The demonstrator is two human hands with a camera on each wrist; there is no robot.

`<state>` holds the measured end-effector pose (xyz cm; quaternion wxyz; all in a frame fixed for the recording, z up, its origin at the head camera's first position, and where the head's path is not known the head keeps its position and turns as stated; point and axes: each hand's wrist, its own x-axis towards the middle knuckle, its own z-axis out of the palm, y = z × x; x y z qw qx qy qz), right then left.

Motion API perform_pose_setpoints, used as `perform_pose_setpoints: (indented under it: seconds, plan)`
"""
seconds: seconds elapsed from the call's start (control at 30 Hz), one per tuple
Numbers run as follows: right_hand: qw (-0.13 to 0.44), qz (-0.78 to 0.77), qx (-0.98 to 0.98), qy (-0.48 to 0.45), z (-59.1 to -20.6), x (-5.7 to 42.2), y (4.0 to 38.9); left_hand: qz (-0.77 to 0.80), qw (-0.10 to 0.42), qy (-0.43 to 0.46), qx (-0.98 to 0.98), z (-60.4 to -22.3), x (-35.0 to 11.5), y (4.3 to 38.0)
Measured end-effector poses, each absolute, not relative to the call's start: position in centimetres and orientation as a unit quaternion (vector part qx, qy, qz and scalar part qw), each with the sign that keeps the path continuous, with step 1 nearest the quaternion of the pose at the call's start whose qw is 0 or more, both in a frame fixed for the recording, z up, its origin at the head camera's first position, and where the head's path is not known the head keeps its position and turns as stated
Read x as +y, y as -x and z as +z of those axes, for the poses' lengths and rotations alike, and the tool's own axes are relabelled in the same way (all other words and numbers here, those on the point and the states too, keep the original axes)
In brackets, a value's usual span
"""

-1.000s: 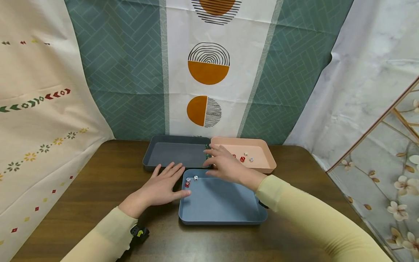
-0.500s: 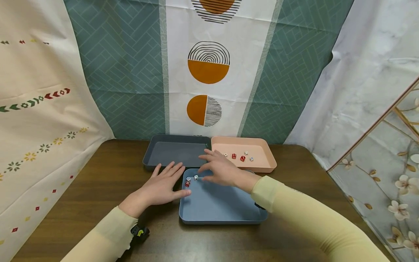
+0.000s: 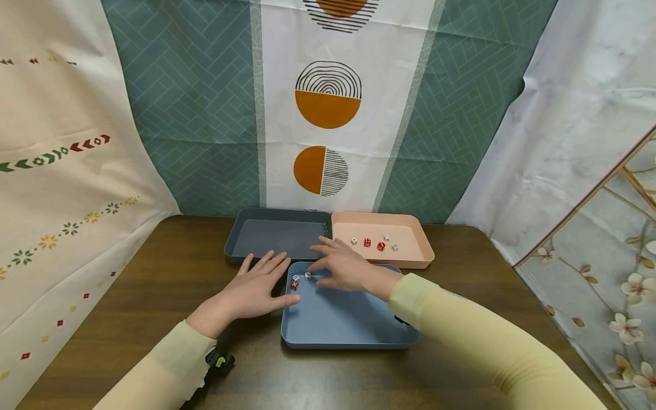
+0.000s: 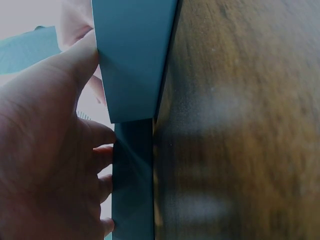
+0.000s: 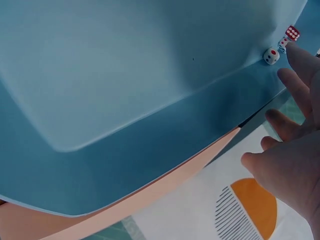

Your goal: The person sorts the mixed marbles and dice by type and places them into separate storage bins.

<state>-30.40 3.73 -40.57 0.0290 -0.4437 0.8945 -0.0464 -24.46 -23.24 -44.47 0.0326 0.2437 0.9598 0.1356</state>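
Note:
Three small dice lie in the far left corner of the blue tray (image 3: pixel 353 324): a red die (image 3: pixel 294 286), a white die (image 3: pixel 295 278) beside it, and another white die (image 3: pixel 308 275) slightly right. My right hand (image 3: pixel 344 265) hovers above the tray's far side, fingers relaxed and holding nothing, a short way right of these dice. Spread out flat, my left hand (image 3: pixel 251 293) is at the tray's left side, its thumb over the rim. In the left wrist view the left hand's fingers (image 4: pixel 102 185) are near the dark tray's wall.
Behind the blue tray stand a dark grey tray (image 3: pixel 277 233) and a pink tray (image 3: pixel 417 259), side by side. Several red and white dice, such as a red die (image 3: pixel 381 246), lie in the pink one. Something green (image 3: pixel 325 228) shows at the dark tray's right end, partly hidden.
My right hand has drawn back and slightly left, from the pink and dark trays' meeting edge to over the blue tray, uncovering more pink-tray dice. The left hand stays put.

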Motion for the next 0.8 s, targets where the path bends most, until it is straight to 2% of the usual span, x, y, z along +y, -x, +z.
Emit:
perform_pose_setpoints:
  seconds: [0.8]
  plan:
    - [0.031,-0.039,0.889,0.455,-41.43,3.73,30.38,0.139,0.034,-0.244,0.959,-44.33,-23.12,24.29]
